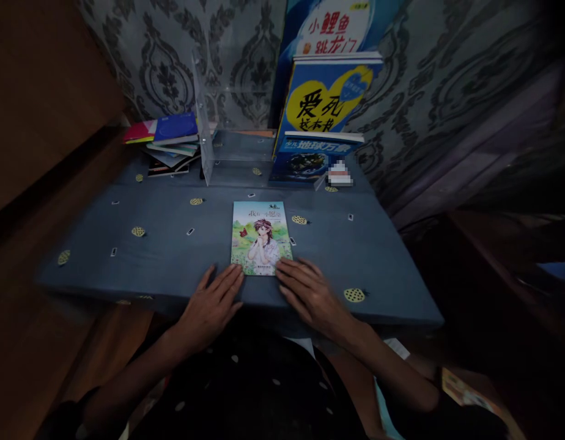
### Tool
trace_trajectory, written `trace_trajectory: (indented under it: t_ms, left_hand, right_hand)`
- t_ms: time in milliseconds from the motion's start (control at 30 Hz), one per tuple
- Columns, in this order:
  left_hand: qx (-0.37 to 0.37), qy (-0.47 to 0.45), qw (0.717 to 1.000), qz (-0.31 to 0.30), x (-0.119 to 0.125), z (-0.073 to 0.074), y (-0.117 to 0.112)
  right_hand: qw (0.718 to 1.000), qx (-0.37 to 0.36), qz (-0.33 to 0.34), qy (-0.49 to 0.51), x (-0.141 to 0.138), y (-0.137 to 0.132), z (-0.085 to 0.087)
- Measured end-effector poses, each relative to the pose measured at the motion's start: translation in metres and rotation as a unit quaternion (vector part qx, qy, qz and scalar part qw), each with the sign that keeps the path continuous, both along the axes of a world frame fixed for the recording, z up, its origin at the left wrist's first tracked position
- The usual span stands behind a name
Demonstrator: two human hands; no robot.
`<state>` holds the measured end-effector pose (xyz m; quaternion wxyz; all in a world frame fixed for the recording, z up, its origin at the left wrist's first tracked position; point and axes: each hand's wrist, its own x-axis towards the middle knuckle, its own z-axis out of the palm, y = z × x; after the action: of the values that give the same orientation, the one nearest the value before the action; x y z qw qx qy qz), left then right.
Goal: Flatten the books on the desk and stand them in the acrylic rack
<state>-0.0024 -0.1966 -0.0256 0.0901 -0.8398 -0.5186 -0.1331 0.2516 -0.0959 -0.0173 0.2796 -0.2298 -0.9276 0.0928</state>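
Blue-grey cloth covers the surface (172,260) where the left hand (213,304) and right hand (310,294) lie flat, open, gripping nothing. They touch the near edge of a picture book (260,235) at frame centre, its long axis pointing away; both hands equally near. Stacked books (170,143) sit upper left.

My left hand (211,305) lies palm down, its fingers (227,281) straight, close together and pointing forward and to the right. My right hand (310,293) lies palm down too, just apart from it, its fingers (294,272) slightly spread and pointing forward and to the left. Neither hand grips anything. My left forearm (145,366) and right forearm (383,363) are bare, coming in from below with elbows wide and wrists nearly straight.
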Motion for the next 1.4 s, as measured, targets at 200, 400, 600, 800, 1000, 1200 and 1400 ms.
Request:
trace_trajectory:
  t_ms: [200, 400, 600, 800, 1000, 1200, 1400]
  left_hand:
    - [0.023, -0.026, 0.999, 0.001, 0.0, -0.003, 0.001]
    - [0.029, -0.055, 0.998, 0.005, 0.002, -0.002, 0.003]
    - [0.025, -0.063, 0.998, 0.006, 0.002, 0.001, 0.006]
    - [0.032, -0.073, 0.997, 0.006, 0.003, 0.002, 0.008]
    - [0.014, -0.077, 0.997, 0.029, 0.001, -0.004, 0.02]
    - [0.004, -0.094, 0.994, 0.062, -0.007, -0.019, 0.063]
    - [0.014, -0.18, 0.982, 0.063, -0.005, -0.034, 0.104]
  right_hand:
    - [0.983, -0.119, 0.11, -0.083, -0.055, 0.005, 0.018]
    - [0.973, -0.144, 0.137, -0.117, -0.086, 0.04, 0.013]
    - [0.98, -0.103, 0.117, -0.121, -0.105, 0.092, -0.001]
    - [0.984, -0.083, 0.002, -0.155, -0.104, 0.139, -0.005]
    - [0.978, -0.099, -0.135, -0.122, -0.079, 0.15, -0.015]
    - [0.974, -0.097, -0.192, -0.074, -0.068, 0.121, -0.03]
    - [0.979, -0.093, -0.174, -0.056, -0.06, 0.07, -0.032]
